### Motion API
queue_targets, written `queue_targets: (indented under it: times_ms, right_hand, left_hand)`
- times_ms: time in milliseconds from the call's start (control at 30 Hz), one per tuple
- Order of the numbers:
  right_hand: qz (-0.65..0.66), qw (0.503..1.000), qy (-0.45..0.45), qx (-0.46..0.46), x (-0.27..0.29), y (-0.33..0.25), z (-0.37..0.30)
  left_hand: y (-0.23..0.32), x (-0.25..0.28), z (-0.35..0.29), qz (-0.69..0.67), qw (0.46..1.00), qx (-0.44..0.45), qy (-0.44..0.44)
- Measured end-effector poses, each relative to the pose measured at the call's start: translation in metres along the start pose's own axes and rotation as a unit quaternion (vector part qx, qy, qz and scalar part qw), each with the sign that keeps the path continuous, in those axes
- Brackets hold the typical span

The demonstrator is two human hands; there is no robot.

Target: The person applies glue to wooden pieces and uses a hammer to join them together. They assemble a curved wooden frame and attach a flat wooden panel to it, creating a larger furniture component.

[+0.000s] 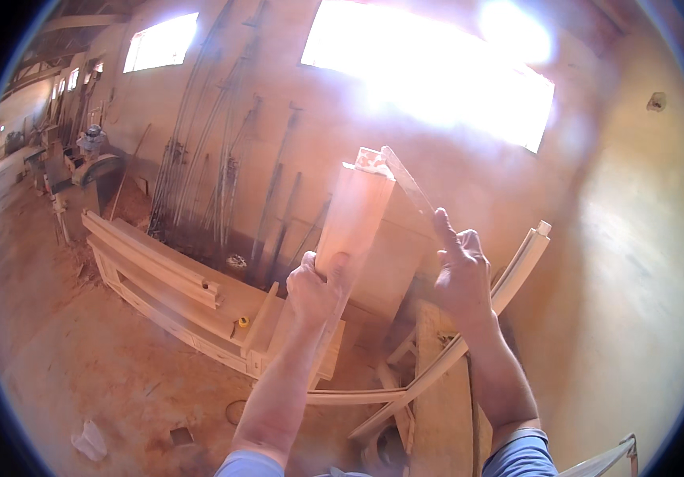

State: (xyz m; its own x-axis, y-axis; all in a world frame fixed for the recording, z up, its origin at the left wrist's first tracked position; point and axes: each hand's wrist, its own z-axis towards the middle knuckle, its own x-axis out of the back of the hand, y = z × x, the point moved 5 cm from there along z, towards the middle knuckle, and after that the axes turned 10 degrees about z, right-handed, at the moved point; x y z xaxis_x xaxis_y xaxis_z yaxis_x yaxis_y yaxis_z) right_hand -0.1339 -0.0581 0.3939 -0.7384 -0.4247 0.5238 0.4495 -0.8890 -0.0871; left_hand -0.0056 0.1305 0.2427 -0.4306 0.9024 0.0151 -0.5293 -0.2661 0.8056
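Observation:
My left hand (314, 288) is wrapped around a thick pale wooden beam (355, 211), which it holds up at a slant in front of me. At the beam's top end a short tenon (370, 157) sticks out, smeared with a white paste that looks like glue. My right hand (463, 270) is closed on a thin flat strip (411, 184), perhaps a spreader blade, with the index finger stretched along it. The strip's far tip touches or lies right beside the tenon. Its lower end is hidden in my fingers.
A low wooden cabinet frame (175, 338) stands at left, with a loose rail (155, 258) and a yellow tape measure (243, 322) on it. A long curved-looking rail (437, 370) crosses a bench plank (443, 413). Metal bar clamps (218, 135) lean on the wall.

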Motion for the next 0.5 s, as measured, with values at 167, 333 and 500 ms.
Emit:
queue_targets:
  times_ms: [167, 333, 500]
  right_hand:
    - [-0.122, 0.987, -0.093, -0.047, -0.011, -0.036, 0.006]
    - [-0.193, 0.977, -0.092, -0.021, -0.023, -0.080, 0.045]
    - [-0.076, 0.997, 0.021, 0.011, -0.008, -0.072, 0.109]
  left_hand:
    - [0.016, 0.010, -0.001, 0.011, 1.000, 0.003, -0.028]
    - [0.017, 0.015, -0.001, 0.028, 0.999, -0.005, -0.031]
    - [0.025, 0.015, -0.005, 0.016, 0.999, -0.001, -0.035]
